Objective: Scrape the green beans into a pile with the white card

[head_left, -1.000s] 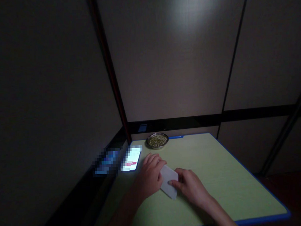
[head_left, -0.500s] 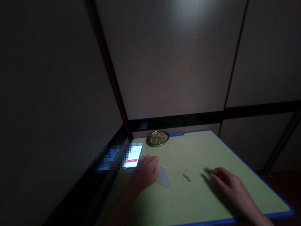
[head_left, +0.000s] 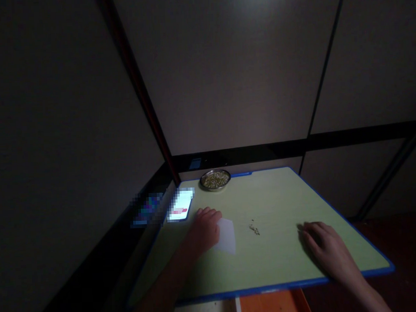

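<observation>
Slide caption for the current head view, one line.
Head view: left hand on a pale flat piece, small dark bits mid-table, right hand apart, metal bowl behind.

The left hand (head_left: 206, 231) hides part of the white card (head_left: 227, 237); pixelation partly obscures the phone (head_left: 183, 205).

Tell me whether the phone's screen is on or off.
On: the phone glows white, with a red patch low on its screen, bright against the dim table.
</observation>
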`<state>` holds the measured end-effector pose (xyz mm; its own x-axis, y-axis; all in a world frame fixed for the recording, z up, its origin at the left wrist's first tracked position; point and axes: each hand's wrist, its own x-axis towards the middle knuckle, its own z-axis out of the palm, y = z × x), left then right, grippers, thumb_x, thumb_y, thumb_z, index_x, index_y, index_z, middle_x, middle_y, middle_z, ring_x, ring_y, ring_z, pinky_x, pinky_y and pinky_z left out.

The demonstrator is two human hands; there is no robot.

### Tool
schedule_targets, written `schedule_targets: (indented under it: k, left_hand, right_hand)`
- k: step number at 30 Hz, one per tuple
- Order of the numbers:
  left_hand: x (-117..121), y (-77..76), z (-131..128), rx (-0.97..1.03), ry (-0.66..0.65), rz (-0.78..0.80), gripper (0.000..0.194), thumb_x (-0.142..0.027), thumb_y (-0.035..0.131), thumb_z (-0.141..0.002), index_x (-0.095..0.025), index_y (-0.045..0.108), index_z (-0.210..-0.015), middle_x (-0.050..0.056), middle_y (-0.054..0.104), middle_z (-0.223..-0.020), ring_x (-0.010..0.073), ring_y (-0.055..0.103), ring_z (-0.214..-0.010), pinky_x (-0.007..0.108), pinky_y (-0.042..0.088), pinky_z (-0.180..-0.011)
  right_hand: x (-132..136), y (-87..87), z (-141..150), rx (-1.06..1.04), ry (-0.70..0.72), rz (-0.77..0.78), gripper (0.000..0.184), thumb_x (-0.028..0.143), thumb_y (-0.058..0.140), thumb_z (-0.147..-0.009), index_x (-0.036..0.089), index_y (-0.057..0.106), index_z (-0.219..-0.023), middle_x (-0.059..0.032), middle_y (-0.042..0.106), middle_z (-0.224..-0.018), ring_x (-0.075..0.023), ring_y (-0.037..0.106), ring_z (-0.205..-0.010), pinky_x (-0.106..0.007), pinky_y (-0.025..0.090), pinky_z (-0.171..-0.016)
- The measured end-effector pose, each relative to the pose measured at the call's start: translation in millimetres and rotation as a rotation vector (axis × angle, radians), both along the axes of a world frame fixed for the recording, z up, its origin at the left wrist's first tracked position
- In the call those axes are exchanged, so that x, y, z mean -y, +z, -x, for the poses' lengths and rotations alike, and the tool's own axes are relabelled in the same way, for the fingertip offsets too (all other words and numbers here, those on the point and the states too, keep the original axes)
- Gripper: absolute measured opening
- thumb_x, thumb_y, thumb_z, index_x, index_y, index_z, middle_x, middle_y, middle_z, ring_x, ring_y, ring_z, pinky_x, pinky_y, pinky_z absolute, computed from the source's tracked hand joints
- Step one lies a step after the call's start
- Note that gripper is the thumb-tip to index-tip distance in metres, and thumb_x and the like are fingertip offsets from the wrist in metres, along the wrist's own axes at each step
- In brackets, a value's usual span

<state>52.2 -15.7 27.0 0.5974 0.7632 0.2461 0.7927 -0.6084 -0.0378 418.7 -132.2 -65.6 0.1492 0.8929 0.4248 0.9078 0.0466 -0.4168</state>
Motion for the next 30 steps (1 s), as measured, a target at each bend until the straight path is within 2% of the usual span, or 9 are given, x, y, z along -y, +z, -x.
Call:
schedule_targets:
  k: [7, 13, 22, 30]
  left_hand:
    - [12.9, -15.9, 6.5, -0.014, -0.013, 0.048, 0.020, -0.006, 0.045, -0.073, -0.019, 0.058, -0.080, 0.007, 0.062, -0.087, 0.0218, 0.051, -0.089, 0.036, 0.036, -0.085]
    - [22.8, -28.0, 15.4, -0.035, 0.029, 0.035, 0.019, -0.006, 0.046, -0.074, -0.018, 0.060, -0.078, 0.008, 0.063, -0.083, 0.0214, 0.053, -0.084, 0.036, 0.038, -0.082]
    - [32.8, -22.7, 24.6, -0.044, 0.219, 0.071, 0.020, -0.010, 0.044, -0.078, -0.016, 0.063, -0.081, 0.010, 0.065, -0.080, 0.0220, 0.059, -0.080, 0.036, 0.040, -0.076]
    - [43.0, -21.3, 26.3, -0.057, 0.268, 0.104, 0.021, -0.012, 0.044, -0.080, -0.016, 0.064, -0.082, 0.011, 0.066, -0.080, 0.0230, 0.061, -0.078, 0.036, 0.041, -0.072]
  right_hand:
    - [1.7, -0.4, -1.0, 0.059, 0.001, -0.006, 0.031, 0.042, 0.045, -0.088, 0.021, 0.066, -0.096, -0.0109, 0.067, -0.099, -0.0256, 0.061, -0.091, -0.038, 0.045, -0.082]
    - [1.0, -2.9, -6.3, 0.090, 0.019, -0.004, 0.030, 0.041, 0.046, -0.087, 0.020, 0.066, -0.096, -0.0113, 0.067, -0.099, -0.0255, 0.061, -0.089, -0.038, 0.045, -0.081]
    - [2.0, -5.3, -8.2, 0.117, 0.006, -0.009, 0.032, 0.043, 0.045, -0.088, 0.020, 0.065, -0.097, -0.0112, 0.066, -0.101, -0.0267, 0.060, -0.090, -0.039, 0.045, -0.081]
    - [0.9, -6.6, -9.7, 0.108, 0.004, -0.004, 0.033, 0.044, 0.045, -0.088, 0.020, 0.066, -0.098, -0.0106, 0.067, -0.102, -0.0262, 0.060, -0.091, -0.039, 0.045, -0.082]
